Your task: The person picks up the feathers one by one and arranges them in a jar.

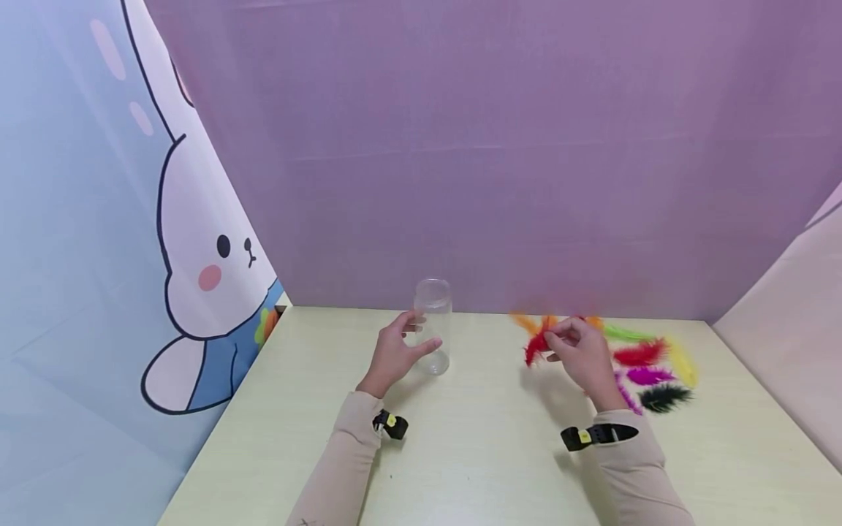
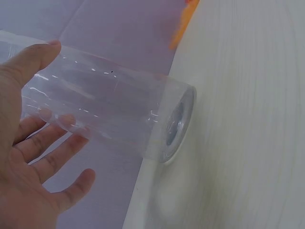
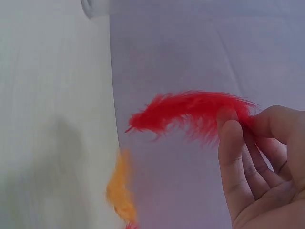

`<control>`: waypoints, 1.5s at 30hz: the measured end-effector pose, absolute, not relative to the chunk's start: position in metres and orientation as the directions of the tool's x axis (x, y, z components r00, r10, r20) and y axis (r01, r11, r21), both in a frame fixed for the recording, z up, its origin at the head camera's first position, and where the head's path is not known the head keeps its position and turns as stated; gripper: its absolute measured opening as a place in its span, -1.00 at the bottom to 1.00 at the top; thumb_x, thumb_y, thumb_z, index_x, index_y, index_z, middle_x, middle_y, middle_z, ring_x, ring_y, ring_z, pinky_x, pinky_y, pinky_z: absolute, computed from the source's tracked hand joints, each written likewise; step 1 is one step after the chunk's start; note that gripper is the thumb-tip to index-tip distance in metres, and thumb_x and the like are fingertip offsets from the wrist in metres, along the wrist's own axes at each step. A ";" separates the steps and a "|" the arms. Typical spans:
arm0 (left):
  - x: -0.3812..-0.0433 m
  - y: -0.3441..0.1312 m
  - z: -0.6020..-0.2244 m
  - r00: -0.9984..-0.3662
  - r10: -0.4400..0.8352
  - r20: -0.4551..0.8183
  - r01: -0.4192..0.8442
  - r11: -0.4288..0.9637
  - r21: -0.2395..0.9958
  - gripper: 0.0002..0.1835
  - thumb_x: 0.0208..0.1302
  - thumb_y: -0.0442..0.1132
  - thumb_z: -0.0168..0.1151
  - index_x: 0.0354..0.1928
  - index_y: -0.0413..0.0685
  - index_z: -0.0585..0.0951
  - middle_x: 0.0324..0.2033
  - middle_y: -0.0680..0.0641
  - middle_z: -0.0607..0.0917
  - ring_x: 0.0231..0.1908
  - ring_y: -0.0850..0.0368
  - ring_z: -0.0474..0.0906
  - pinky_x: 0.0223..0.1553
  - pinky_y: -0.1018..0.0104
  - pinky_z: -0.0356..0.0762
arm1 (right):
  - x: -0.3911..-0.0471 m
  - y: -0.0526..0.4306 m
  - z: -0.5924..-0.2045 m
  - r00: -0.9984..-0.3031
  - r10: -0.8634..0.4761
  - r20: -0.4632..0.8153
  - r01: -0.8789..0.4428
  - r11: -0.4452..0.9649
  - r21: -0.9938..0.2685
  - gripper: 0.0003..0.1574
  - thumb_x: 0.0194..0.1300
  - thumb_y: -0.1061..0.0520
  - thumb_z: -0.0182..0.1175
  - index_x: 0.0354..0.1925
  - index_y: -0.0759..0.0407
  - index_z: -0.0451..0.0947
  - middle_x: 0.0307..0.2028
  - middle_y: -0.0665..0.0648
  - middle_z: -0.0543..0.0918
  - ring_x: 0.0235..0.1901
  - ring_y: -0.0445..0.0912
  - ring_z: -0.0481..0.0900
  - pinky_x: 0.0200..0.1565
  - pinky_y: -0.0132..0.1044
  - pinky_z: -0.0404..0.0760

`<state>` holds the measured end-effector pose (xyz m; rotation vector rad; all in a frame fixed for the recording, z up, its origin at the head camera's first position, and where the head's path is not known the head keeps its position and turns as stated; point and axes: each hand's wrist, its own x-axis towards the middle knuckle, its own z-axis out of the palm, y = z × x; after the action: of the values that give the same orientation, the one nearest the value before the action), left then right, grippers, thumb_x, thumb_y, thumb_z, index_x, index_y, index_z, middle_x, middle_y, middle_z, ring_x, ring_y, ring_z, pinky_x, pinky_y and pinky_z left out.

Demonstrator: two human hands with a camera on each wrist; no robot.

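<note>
A tall clear glass (image 1: pixel 435 310) stands upright toward the back of the table, left of the feathers. My left hand (image 1: pixel 395 352) holds it from the left, thumb on one side and fingers on the other. In the left wrist view, the smooth glass (image 2: pixel 119 95) shows its thick base against the tabletop. My right hand (image 1: pixel 584 358) pinches a red feather (image 1: pixel 536 349) between thumb and fingertips, above the table. The right wrist view shows this fluffy feather (image 3: pixel 186 109) pointing away from the fingers, its far tip free.
Loose feathers lie on the right: lime green (image 1: pixel 628 334), red (image 1: pixel 645 353), magenta (image 1: pixel 650 375), yellow (image 1: pixel 683 361) and dark green (image 1: pixel 666 397). An orange feather (image 1: pixel 525 323) lies at the back edge. A purple cloth (image 1: pixel 500 161) hangs behind the pale table (image 1: pixel 473 453).
</note>
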<state>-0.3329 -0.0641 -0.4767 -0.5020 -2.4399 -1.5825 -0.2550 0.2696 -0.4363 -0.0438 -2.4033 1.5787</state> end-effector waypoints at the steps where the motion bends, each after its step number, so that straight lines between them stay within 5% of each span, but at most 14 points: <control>1: -0.333 -0.064 -0.477 -0.925 0.177 0.336 0.379 0.373 0.847 -0.31 0.07 0.04 0.59 0.24 0.04 0.57 0.09 0.01 0.73 0.13 -0.04 0.64 0.26 -0.06 0.50 | -0.256 0.268 -0.436 -0.965 0.169 0.200 -0.120 0.393 -0.912 -0.74 0.44 0.21 0.25 -0.06 0.42 0.51 -0.10 0.42 0.70 -0.36 -0.18 0.78 -0.28 -0.26 0.79; 29: -0.332 -0.063 -0.477 -0.920 0.190 0.342 0.389 0.352 0.852 -0.33 0.09 0.00 0.59 0.23 -0.02 0.57 0.11 -0.07 0.72 0.15 -0.10 0.64 0.26 -0.08 0.49 | -0.256 0.244 -0.424 -0.968 0.166 0.191 -0.153 0.216 -0.964 -0.72 0.48 0.24 0.20 0.00 0.43 0.42 -0.11 0.15 0.58 -0.23 -0.32 0.74 -0.15 -0.35 0.76; 36: -0.332 -0.063 -0.477 -0.922 0.188 0.338 0.383 0.334 0.861 -0.34 0.09 -0.02 0.59 0.21 -0.03 0.57 0.11 -0.07 0.72 0.16 -0.15 0.63 0.28 -0.23 0.45 | -0.261 0.238 -0.411 -0.970 0.140 0.200 -0.168 0.213 -0.962 -0.73 0.49 0.22 0.18 0.01 0.39 0.42 -0.08 0.21 0.61 -0.17 -0.28 0.74 -0.11 -0.36 0.75; 45: -0.331 -0.065 -0.476 -0.922 0.192 0.337 0.385 0.351 0.853 -0.35 0.11 0.01 0.57 0.21 -0.01 0.57 0.10 -0.04 0.72 0.15 -0.10 0.64 0.26 -0.14 0.48 | -0.268 0.228 -0.393 -0.973 0.108 0.203 -0.185 0.156 -0.970 -0.73 0.48 0.21 0.19 0.01 0.38 0.42 -0.12 0.08 0.66 -0.13 -0.22 0.74 -0.08 -0.33 0.76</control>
<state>-0.3313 -0.0652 -0.4756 -0.5252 -2.4303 -1.6104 -0.2675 0.2276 -0.3931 0.0751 -2.2058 1.9043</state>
